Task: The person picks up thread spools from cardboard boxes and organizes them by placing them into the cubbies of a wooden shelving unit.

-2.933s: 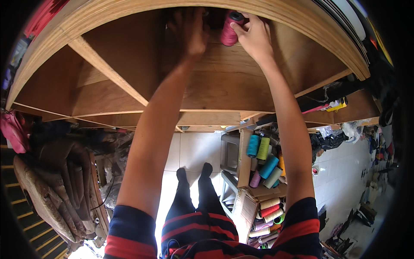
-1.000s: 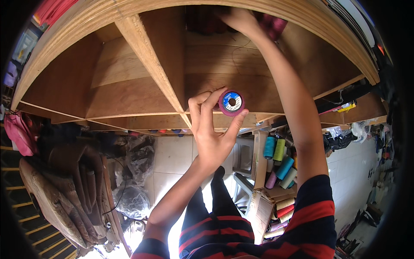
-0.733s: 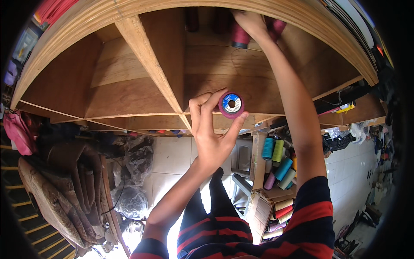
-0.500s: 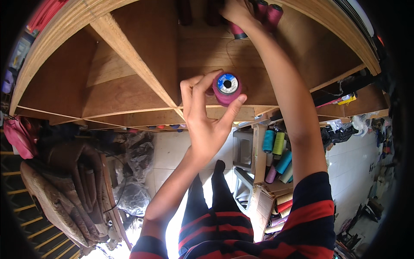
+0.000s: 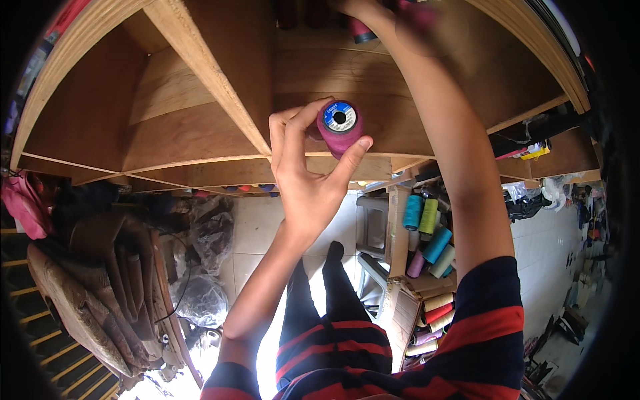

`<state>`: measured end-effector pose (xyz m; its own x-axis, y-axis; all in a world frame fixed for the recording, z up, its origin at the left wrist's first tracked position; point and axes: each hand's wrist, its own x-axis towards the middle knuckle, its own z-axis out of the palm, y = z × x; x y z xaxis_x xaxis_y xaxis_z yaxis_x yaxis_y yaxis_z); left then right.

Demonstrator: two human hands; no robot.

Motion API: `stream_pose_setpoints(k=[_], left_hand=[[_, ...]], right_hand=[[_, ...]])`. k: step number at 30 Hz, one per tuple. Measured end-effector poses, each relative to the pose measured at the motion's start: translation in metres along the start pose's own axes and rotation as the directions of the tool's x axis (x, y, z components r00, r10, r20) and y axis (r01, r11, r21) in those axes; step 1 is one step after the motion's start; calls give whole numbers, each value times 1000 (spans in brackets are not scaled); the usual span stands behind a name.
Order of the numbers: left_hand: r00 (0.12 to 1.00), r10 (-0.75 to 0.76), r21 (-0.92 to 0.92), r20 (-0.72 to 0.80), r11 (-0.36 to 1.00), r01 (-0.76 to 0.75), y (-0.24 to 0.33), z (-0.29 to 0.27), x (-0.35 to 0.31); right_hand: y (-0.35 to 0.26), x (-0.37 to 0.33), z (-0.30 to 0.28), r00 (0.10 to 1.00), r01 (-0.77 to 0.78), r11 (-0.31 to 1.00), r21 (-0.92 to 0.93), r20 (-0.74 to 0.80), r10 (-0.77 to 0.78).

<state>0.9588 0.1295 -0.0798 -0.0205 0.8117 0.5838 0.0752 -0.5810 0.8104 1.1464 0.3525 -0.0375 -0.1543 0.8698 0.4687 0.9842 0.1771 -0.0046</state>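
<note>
A magenta thread spool (image 5: 345, 141) with a blue-and-white label on its end is gripped between the thumb and fingers of my left hand (image 5: 307, 180). That hand holds it up in front of a wooden shelf compartment, label end facing me. My right hand (image 5: 361, 8) reaches deep into the same compartment at the upper edge of the view, where its fingers are cut off. Just below its wrist a magenta spool with a dark end (image 5: 363, 31) shows in part. To the right of the forearm, another magenta spool (image 5: 421, 15) is smeared by motion.
The wooden shelf divider (image 5: 207, 73) stands left of my left hand. Below right, an open cardboard box (image 5: 399, 220) holds several coloured thread cones. A grey stool (image 5: 371, 230) stands beside it. Brown folded material (image 5: 100, 287) lies at the left.
My right hand has gone farther up, its fingers leaving the view. Magenta spools beside its forearm have turned blurred. The left hand keeps its spool, now slightly higher and farther left.
</note>
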Motion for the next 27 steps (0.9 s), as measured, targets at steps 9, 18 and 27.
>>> stream_pose_setpoints(k=[9,18,27], left_hand=[[998,-24,15,62,1000,23,4,-16,1],[991,-62,13,115,998,61,6,-22,0],[998,-18,7,61,1000,18,6,-18,5]], right_hand=[[-9,11,7,999,27,1000,-6,26,-27],[-4,13,9,999,40,998,-55,7,-40],[6,7,10,998,51,990,-129,-42,-56]])
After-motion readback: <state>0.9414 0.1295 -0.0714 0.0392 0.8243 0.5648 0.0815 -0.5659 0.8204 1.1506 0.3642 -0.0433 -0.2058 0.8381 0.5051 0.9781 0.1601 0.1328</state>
